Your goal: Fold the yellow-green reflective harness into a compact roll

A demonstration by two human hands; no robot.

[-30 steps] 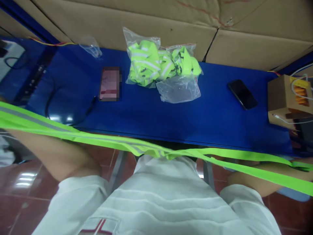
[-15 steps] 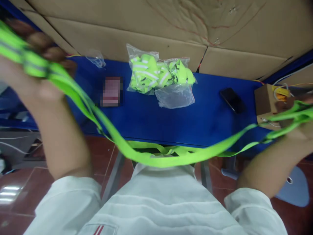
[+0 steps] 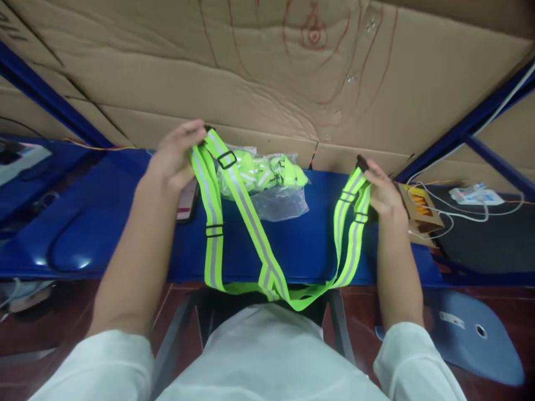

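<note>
Over a blue table point(image 3: 315, 245), at left, a worker's left hand point(image 3: 178, 150) grips one end of a yellow-green reflective strap point(image 3: 249, 211), fingers and thumb clamped on the webbing beside a black fitting. Below that hand, a phone point(image 3: 188, 203) lies partly hidden on the table. Two bands fall from the left hand: one drops almost straight down, while the other slants down to the right past a black slider point(image 3: 227, 160). Just behind them, clear bags of similar straps point(image 3: 265, 170) sit near a cardboard wall point(image 3: 251, 67), a flattened clear bag point(image 3: 280, 203) in front.

At center, the bands meet in an overlap low before the worker's white shirt point(image 3: 259, 356), near the table's front edge. A half-second ago the hands were near the sides of the view, the strap sagging between them; now they have come inward over the table, leaving both ends and the sliders in plain sight for handling.

At right, the right hand point(image 3: 382, 186) pinches the other end by a black clip point(image 3: 361, 162), two bands hanging beneath it. The strap thus forms a limp, wide U: its long axis spans left to right, and both ends point up and away from the worker. Farther right stand a small cardboard box point(image 3: 428, 218) and, below the table, a blue-gray stool point(image 3: 480, 348).
</note>
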